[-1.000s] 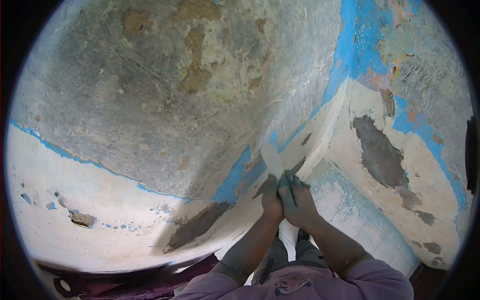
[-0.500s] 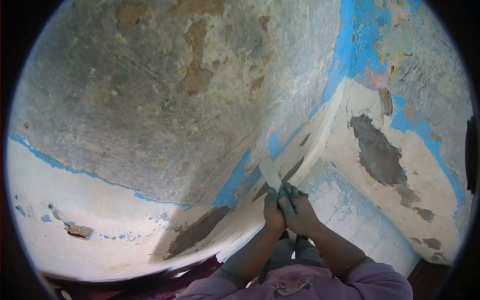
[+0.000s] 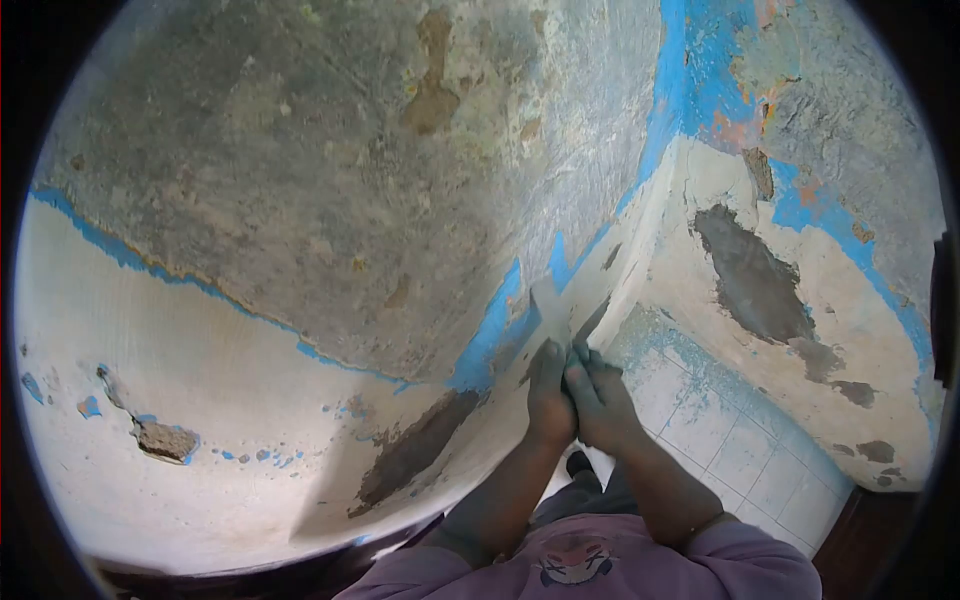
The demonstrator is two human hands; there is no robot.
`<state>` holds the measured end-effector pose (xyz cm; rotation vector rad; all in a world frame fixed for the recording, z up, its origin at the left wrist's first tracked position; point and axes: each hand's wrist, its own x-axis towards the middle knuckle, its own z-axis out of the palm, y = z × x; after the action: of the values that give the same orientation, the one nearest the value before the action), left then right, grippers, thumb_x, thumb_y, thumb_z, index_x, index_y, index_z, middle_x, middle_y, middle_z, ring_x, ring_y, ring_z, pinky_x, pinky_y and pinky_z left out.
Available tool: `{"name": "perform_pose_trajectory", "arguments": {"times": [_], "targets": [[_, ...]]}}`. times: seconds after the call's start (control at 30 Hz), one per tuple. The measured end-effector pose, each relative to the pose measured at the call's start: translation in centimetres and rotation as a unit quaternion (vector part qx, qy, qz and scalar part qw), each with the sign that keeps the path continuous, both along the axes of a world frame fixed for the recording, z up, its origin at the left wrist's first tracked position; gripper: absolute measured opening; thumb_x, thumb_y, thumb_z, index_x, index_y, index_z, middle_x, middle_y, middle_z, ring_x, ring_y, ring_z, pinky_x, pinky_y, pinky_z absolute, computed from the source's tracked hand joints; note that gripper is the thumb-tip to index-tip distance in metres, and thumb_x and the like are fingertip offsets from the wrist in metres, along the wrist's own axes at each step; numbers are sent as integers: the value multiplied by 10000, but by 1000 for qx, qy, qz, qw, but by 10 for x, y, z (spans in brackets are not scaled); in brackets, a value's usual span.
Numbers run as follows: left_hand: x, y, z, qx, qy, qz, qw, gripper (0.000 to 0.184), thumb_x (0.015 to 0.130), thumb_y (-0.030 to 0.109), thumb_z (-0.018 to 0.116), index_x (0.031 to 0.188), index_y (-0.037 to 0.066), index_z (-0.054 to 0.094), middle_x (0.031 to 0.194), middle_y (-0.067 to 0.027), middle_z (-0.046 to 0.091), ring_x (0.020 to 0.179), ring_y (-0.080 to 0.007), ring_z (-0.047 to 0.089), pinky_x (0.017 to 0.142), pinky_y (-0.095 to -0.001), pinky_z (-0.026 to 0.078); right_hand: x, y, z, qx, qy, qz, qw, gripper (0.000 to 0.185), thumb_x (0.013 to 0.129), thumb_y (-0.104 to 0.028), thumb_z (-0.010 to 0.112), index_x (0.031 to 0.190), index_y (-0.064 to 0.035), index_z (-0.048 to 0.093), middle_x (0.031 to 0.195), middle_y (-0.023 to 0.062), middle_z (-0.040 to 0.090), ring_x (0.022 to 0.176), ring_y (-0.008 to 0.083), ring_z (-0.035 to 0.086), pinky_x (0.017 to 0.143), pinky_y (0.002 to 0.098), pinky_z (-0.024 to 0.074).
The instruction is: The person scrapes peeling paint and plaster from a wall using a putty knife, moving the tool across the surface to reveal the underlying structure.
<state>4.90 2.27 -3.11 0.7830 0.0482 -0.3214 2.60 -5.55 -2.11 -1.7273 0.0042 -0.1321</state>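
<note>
Both hands are clasped together around the handle of a scraper (image 3: 550,312), whose pale flat blade points up and away from me. My left hand (image 3: 550,402) closes on its left side, with the thumb lying along the top. From the right, my right hand (image 3: 604,408) wraps its fingers over it. The handle itself is hidden by the hands. The blade's tip lies at or close to the wall (image 3: 330,240), beside a strip of blue paint (image 3: 493,335); contact cannot be made out.
Bare grey plaster covers the upper wall, with off-white paint (image 3: 200,330) below a ragged blue edge. A corner runs down on the right to another wall with a dark bare patch (image 3: 745,270). White floor tiles (image 3: 715,440) lie below, dusted with bluish flakes.
The scraper's blade has moved slightly up and right along the blue strip, with both hands still around the handle. My view has shifted a little, and a dark shoe shows more.
</note>
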Motion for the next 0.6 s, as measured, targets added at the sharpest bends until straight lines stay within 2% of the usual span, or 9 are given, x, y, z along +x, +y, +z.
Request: {"name": "perform_pose_trajectory", "arguments": {"times": [0.07,0.17,0.3,0.37,0.4,0.47,0.5,0.57,0.6], "targets": [[-3,-1,-3,-51,9,48,998,380,920,354,356,877,-1,484,782,-107,509,743,-238,550,733,-378,475,-3,0,-4,10,34,51,998,336,899,-235,376,926,53,548,938,202,544,880,314,518,806,367,391],[8,-1,-5,-65,18,-2,998,375,918,357,351,900,2,472,784,-97,496,736,-225,535,746,-389,469,10,-6,2,11,63,79,995,341,902,-233,375,884,53,559,916,198,548,883,303,518,815,372,381],[-6,-4,-7,-88,30,25,995,369,922,353,340,917,6,462,795,-91,484,743,-218,529,755,-394,467,-4,-5,-4,-29,36,56,997,356,906,-243,370,867,53,564,920,197,548,884,295,514,820,372,375],[-6,-2,-7,-45,36,20,998,449,899,469,337,869,40,465,800,-92,492,780,-238,486,759,-365,417,-3,-2,-1,-5,-16,36,999,389,896,-286,385,812,35,588,839,243,562,839,376,540,744,420,410],[-1,-2,-5,-46,37,20,998,449,899,469,337,869,40,465,800,-92,492,780,-238,486,759,-365,417,1,-5,2,-6,-15,36,999,389,896,-286,385,812,35,588,839,243,562,839,376,540,744,420,410],[9,-3,0,-28,25,-16,999,436,899,461,348,873,41,465,808,-88,492,778,-218,488,755,-356,415,8,-9,11,64,122,76,988,394,896,-293,385,801,33,585,889,245,555,848,377,539,743,409,408],[4,-4,2,-27,24,-14,999,436,899,461,348,873,41,465,808,-88,492,778,-218,488,755,-356,415,6,-6,5,66,121,79,987,394,896,-293,385,801,33,585,889,245,555,848,377,539,743,409,408],[-7,-7,5,-17,32,29,999,411,903,441,356,860,46,463,807,-82,485,771,-199,482,745,-349,415,-1,1,-11,-5,-49,-14,999,382,918,-269,354,874,51,559,849,173,562,824,266,560,730,372,417],[-4,-6,4,-15,27,27,999,411,903,441,356,860,46,463,807,-82,485,771,-199,482,745,-349,415,2,1,-7,-3,-54,-16,998,382,918,-269,354,874,51,559,849,173,562,824,266,560,730,372,417]]}}
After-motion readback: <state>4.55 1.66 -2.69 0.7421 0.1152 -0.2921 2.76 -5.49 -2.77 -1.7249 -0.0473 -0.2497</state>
